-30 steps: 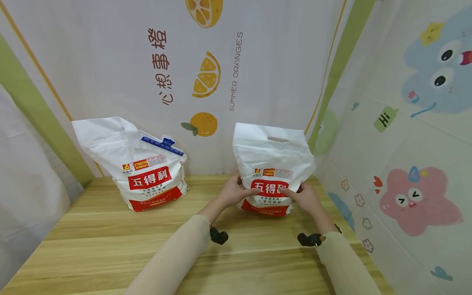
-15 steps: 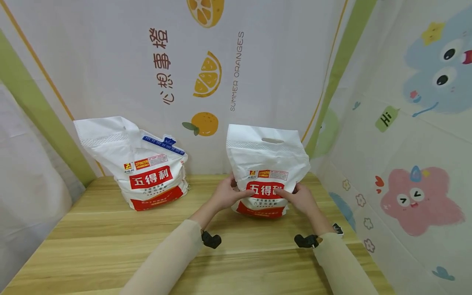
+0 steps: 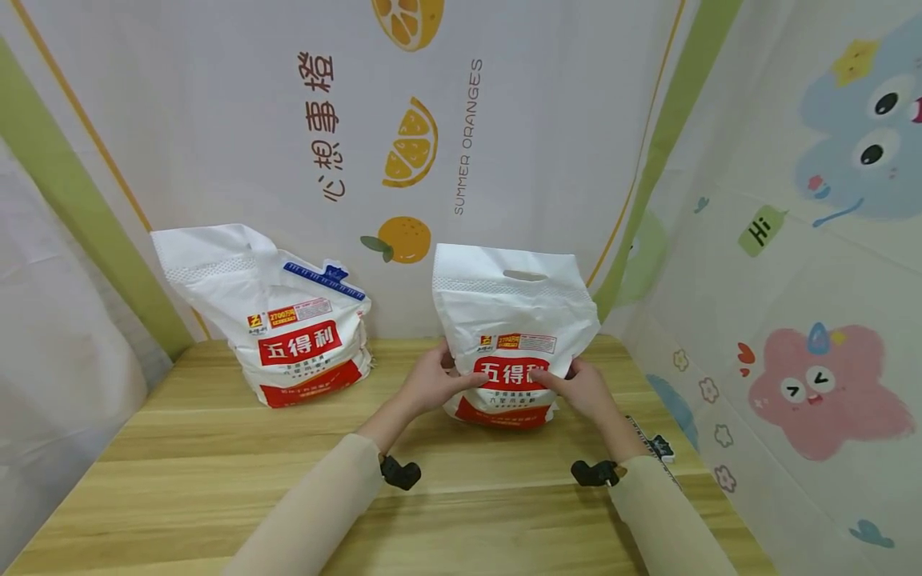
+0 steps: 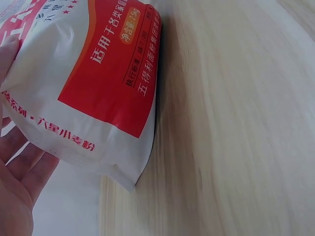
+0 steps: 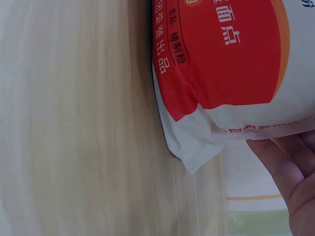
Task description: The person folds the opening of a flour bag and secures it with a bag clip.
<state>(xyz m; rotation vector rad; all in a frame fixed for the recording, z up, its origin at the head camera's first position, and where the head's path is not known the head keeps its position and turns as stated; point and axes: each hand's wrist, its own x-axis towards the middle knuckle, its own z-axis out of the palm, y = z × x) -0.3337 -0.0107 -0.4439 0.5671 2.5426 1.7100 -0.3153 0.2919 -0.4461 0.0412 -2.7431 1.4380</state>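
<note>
A white and red bag of flour [image 3: 511, 328] stands upright on the table, its flat top with an oval handle slot raised. My left hand [image 3: 437, 382] grips its left side, thumb on the front print and fingers going round behind. From the right side my right hand [image 3: 582, 389] holds the same bag, its thumb across the front lettering. In the left wrist view, the fingers [image 4: 29, 167] lie along the bag's side, near a bottom corner. The right wrist view has the fingers [image 5: 280, 160] against the other side, with the bag's base right at the wood.
Another flour bag [image 3: 306, 344] leans at the left back, its top folded over and a blue sealing clip [image 3: 326, 280] across it. A dark clip [image 3: 657, 450] lies by the right table edge, partly behind my right forearm. Printed curtains stand behind and at the right.
The gripped bag has shifted left and slightly toward me, both hands moving along with it. More of the dark clip shows beside my right forearm. The left bag keeps its place.
</note>
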